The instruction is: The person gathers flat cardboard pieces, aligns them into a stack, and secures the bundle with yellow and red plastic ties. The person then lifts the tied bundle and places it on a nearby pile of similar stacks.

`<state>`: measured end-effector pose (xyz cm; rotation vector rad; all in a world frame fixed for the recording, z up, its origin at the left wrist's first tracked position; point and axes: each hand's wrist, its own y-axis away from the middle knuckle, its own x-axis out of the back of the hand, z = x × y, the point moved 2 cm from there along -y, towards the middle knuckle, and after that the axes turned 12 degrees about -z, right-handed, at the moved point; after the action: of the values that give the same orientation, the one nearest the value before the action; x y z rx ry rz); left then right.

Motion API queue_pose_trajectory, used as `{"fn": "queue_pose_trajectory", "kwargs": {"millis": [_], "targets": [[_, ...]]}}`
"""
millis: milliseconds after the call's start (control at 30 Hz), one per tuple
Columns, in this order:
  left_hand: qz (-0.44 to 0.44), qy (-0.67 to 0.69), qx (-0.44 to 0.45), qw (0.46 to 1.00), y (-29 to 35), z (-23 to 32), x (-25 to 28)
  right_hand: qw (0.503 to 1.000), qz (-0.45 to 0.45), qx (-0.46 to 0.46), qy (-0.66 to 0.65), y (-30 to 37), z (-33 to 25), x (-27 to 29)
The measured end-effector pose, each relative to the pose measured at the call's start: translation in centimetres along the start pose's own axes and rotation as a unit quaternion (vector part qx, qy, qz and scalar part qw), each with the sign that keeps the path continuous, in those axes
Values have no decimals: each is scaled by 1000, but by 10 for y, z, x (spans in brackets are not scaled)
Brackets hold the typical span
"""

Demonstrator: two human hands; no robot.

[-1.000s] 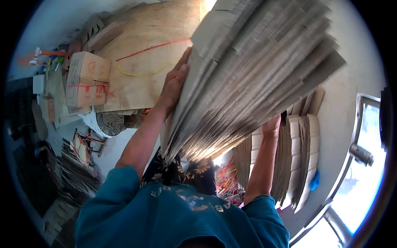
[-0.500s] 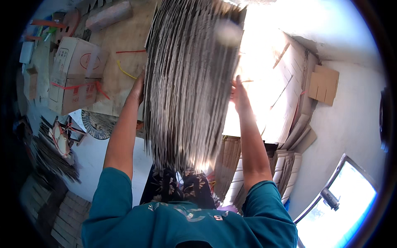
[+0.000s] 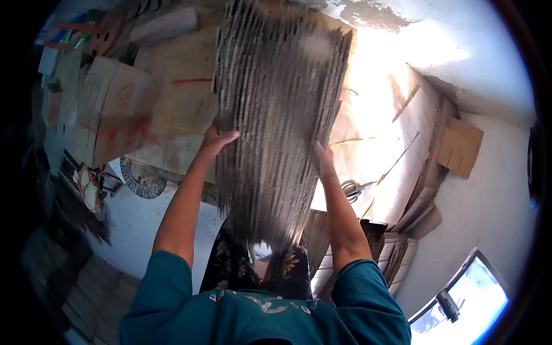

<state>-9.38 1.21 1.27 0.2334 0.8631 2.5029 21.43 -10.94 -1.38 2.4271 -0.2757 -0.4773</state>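
Observation:
A thick stack of grey-brown cardboard sheets, seen edge-on, runs from the top of the view down to my lap. My left hand grips its left side, the thumb laid over the sheet edges and the fingers hidden behind. Against the right side presses my right hand, its thumb pointing up and most of its fingers out of sight. The lower end of the stack hangs past the table edge, over my dark flowered clothing.
On the table, a carton with red ties stands at left. Scissors and yellow straps lie right of the stack. Cut cardboard leans below the table's right side. A fan-shaped object sits at the left edge.
Both hands sit lower along the stack, nearer to me. My left thumb has come over the sheet edges. Scissors and yellow straps now show beside my right hand.

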Motion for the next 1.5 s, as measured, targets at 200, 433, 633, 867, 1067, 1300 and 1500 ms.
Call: {"fn": "queue_pose_trajectory", "kwargs": {"millis": [200,433,633,867,1067,1300,1500], "targets": [[-30,-33,-13,999,-12,-23,17,998,14,2,-63,-3,-2,-13],[-50,20,7,999,3,4,11,997,39,38,50,-10,9,-14],[-63,77,-38,994,-8,-10,14,995,52,47,67,-3,-4,-24],[-75,64,-53,994,-13,-21,16,956,103,99,257,-9,6,-10],[-54,64,-94,992,-6,-21,19,774,108,127,610,-7,-55,-56],[-54,51,-45,996,-3,-19,14,655,17,124,745,-13,-61,-76],[-63,66,-64,994,-4,-17,9,580,-111,263,763,-53,-83,-157]]}}
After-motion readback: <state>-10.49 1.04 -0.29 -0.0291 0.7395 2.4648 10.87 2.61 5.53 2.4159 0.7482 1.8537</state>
